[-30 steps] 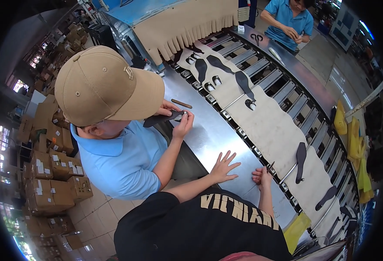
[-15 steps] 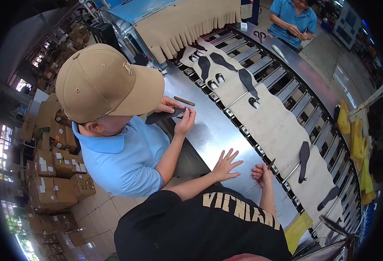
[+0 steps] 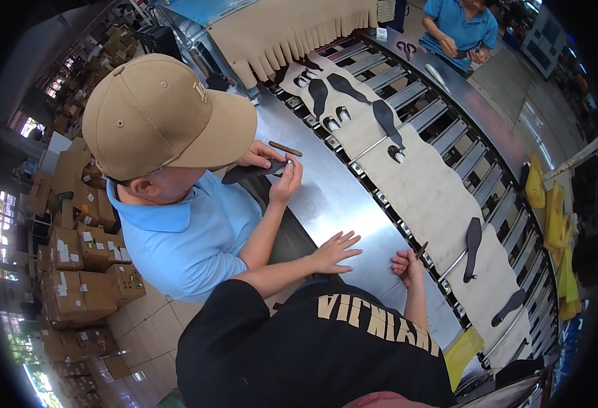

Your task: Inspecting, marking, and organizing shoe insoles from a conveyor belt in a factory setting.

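Note:
My left hand [image 3: 336, 253] is open, palm down with the fingers apart, over the left edge of the shiny metal tabletop [image 3: 333, 194]. My right hand [image 3: 406, 266] is closed on a thin dark-brown stick [image 3: 422, 249] whose pointed end sticks out towards the conveyor. Close to it runs the pale cloth belt [image 3: 421, 190], carrying dark sole-shaped pieces such as the near black insole [image 3: 473, 248], another black insole [image 3: 509, 307] and several small black-and-white parts [image 3: 342, 113].
At my left a person in a light-blue shirt and tan cap [image 3: 166, 115] handles a black insole [image 3: 244, 173]. A brown stick [image 3: 285, 148] lies on the metal. Another person [image 3: 459, 34] works across the rollers [image 3: 442, 136]. Stacked cartons [image 3: 81, 292] fill the left; yellow cloths [image 3: 556, 224] hang right.
My left hand has drawn back leftwards across the metal, while my right hand stays nearly in place with the stick. The far person now has a dark piece visible in hand.

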### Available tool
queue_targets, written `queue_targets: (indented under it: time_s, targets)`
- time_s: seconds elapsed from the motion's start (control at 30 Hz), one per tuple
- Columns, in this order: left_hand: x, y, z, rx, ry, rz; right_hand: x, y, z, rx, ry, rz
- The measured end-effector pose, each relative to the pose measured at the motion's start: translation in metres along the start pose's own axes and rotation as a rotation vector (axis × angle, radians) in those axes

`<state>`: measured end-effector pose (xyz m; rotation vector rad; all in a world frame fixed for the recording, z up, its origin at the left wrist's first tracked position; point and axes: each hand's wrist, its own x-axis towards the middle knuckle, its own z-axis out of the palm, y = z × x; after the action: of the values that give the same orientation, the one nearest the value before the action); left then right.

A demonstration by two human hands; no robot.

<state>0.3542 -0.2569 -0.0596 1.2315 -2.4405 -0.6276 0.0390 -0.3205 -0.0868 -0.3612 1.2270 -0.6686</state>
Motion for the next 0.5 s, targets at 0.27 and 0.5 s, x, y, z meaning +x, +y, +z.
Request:
queue_targets:
  time_s: [0.27, 0.5]
  targets:
    - [0.001, 0.016, 0.004, 0.045, 0.175, -0.136, -0.001, -0.001, 0.003, -0.015, 0.028, 0.004]
    - [0.022, 0.008, 0.010, -0.013, 0.379, -0.255, -0.001, -0.002, 0.006, -0.027, 0.030, 0.007]
